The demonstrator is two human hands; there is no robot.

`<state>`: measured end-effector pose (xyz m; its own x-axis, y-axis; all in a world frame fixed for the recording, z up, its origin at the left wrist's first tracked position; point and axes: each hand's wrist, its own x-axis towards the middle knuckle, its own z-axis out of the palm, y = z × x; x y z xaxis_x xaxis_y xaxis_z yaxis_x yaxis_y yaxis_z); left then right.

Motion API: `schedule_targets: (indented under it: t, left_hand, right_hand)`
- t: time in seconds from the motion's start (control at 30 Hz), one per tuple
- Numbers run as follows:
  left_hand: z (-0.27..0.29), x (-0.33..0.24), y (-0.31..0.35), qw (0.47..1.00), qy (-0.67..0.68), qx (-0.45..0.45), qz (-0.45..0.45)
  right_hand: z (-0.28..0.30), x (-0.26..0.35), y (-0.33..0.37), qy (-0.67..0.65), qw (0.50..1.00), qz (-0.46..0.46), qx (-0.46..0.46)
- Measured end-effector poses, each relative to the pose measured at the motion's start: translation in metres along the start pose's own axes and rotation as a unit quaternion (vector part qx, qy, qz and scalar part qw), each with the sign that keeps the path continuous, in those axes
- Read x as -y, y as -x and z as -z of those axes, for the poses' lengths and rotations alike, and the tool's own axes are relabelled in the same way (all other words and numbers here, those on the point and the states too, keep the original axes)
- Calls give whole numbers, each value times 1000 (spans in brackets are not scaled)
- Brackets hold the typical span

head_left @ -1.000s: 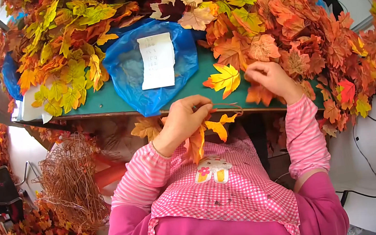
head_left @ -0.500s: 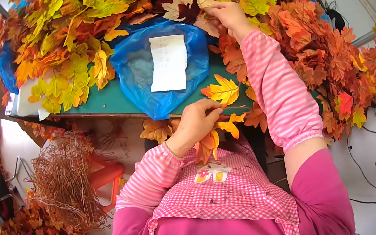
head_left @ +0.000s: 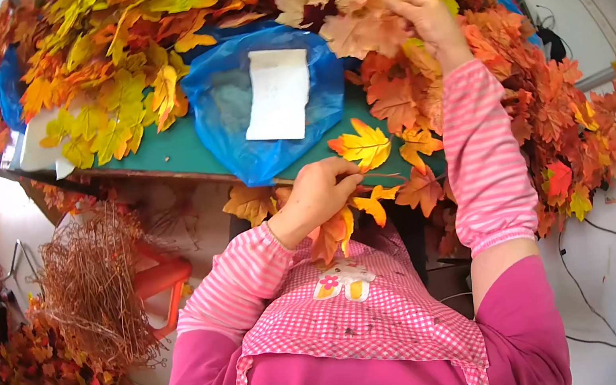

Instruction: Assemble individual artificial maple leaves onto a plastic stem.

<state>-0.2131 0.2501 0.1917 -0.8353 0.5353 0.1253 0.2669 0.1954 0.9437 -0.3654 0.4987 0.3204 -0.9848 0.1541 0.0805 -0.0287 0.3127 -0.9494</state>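
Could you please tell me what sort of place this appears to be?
It looks like a small craft workshop, probably for artificial foliage: autumn-coloured leaves are heaped on a green worktable, a tangle of brown wiry stems sits at left, and the person wears a checked apron.

Left hand [head_left: 319,195] bent low, seemingly pinching; right hand [head_left: 433,23] farther forward, pinching.

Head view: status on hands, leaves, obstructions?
Left hand pinching brown stem. Right hand gripping pale leaves. Blue bag on table between leaf piles, not blocking right hand.
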Motion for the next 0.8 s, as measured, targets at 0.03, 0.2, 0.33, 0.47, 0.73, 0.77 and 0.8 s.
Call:
schedule_targets:
  t: [0.03,0.2,0.33,0.47,0.73,0.77,0.8]
  left_hand:
    - [0,0,0,1000,0,4,13]
    - [2,-5,0,999,5,14,34]
    - [1,-19,7,1000,-13,-1,23]
    - [-3,-37,21,939,-192,-152,-244]
    - [-15,-32,22,985,-99,21,-137]
    - [-17,-31,23,988,-85,26,-129]
    - [-19,-29,22,989,-65,29,-130]
  right_hand:
    - [2,0,-2,-22,1000,11,10]
    - [7,9,0,14,998,-2,-55]
    - [18,30,33,-256,960,111,-29]
    - [21,26,104,43,988,-34,145]
    - [-20,-32,213,155,937,211,232]
    - [-25,-37,220,-15,971,88,222]
    - [-30,-41,218,-150,964,65,209]
